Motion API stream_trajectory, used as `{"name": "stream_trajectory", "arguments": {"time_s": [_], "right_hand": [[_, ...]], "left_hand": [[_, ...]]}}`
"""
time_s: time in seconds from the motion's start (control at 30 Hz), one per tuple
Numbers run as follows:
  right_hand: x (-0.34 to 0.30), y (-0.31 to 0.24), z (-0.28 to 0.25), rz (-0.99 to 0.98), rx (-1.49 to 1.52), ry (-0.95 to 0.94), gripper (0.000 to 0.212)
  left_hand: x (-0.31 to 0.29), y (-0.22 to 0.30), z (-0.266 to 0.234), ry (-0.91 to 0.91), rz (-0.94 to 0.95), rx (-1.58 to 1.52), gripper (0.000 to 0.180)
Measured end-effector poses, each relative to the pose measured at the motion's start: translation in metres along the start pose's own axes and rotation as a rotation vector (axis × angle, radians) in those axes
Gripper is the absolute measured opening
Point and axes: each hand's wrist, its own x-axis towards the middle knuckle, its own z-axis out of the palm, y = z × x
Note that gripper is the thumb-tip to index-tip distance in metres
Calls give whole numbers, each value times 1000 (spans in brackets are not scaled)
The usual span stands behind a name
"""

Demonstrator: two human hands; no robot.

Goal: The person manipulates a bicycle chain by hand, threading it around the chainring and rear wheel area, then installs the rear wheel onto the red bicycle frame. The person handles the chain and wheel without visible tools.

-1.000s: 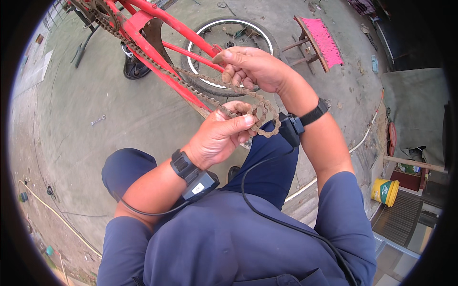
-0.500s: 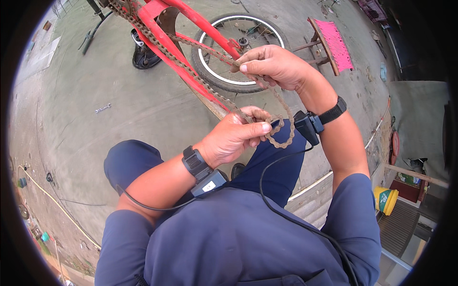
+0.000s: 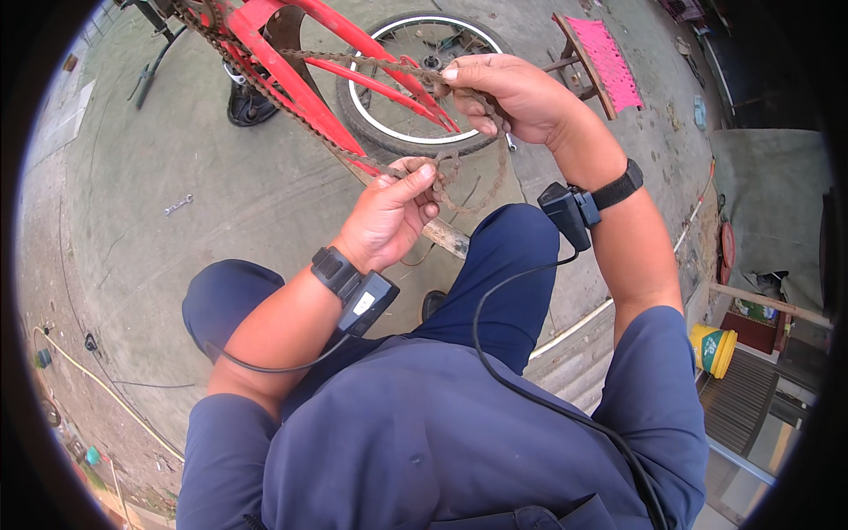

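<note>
A rusty bicycle chain (image 3: 308,129) runs from the chainring end of a red bicycle frame (image 3: 300,87) toward me in two strands. My left hand (image 3: 389,208) pinches the lower strand between thumb and fingers, below the frame's rear end. Higher and to the right, my right hand (image 3: 505,95) is closed on the upper strand, thumb on top. Between both hands a slack loop of chain hangs down, blurred against the floor. The chain's loose ends cannot be made out.
Behind the frame a bicycle wheel (image 3: 371,122) lies on the concrete floor, near a black saddle (image 3: 251,108). A wrench (image 3: 179,205) lies at left. A pink-topped stool (image 3: 604,64) stands far right, a yellow bucket (image 3: 720,352) at right. A wooden piece (image 3: 447,237) sits by my knee.
Both hands have moved up and slightly left with the chain, further from my body. The two strands are spread wider apart, and the loop now hangs between the hands.
</note>
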Motion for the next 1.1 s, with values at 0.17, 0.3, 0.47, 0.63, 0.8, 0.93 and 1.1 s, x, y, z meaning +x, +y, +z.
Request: {"name": "stream_trajectory", "arguments": {"time_s": [0.17,0.3,0.47,0.63,0.8,0.93,1.1], "right_hand": [[-7,-3,-9,-12,-96,5,23],[-27,-8,-15,30,-154,-3,24],[-55,-7,-9,91,-163,1,23],[-61,-5,-5,-34,-36,51,22],[-51,-14,-6,-188,79,93,18],[-47,-17,4,-280,124,162,17],[-58,-6,29,-349,232,134,20]], "left_hand": [[6,4,-10,22,42,-48,9],[8,5,-12,40,53,-56,9],[11,8,-9,64,104,-82,12],[10,12,-5,20,128,-91,15],[8,15,-6,24,100,-129,19],[6,16,-7,50,122,-160,21],[8,21,-6,65,151,-214,25]]}}
